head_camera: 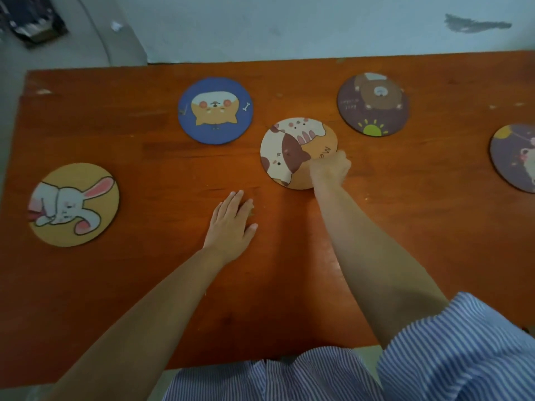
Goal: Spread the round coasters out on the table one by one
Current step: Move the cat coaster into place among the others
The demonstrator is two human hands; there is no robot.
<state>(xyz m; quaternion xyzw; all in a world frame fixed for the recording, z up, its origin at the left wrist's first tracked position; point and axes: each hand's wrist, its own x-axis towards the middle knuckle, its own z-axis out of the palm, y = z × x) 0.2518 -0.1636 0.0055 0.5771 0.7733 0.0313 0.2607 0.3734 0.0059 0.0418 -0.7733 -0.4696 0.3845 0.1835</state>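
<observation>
Striped sleeve [463,342] at lower right leads to the right hand [330,169] pinching the cat coaster [289,149] at centre frame; the left hand [231,224] lies flat and empty, so the coaster is best set down clear of its neighbours.

Left hand [233,224] flat, fingers spread, palm down — right hand [330,167] reaching forward, fingers curled, grip blurred

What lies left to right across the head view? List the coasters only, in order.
Rabbit coaster → dog coaster → cat coaster → bear coaster → purple coaster, cut off by the right edge.
</observation>
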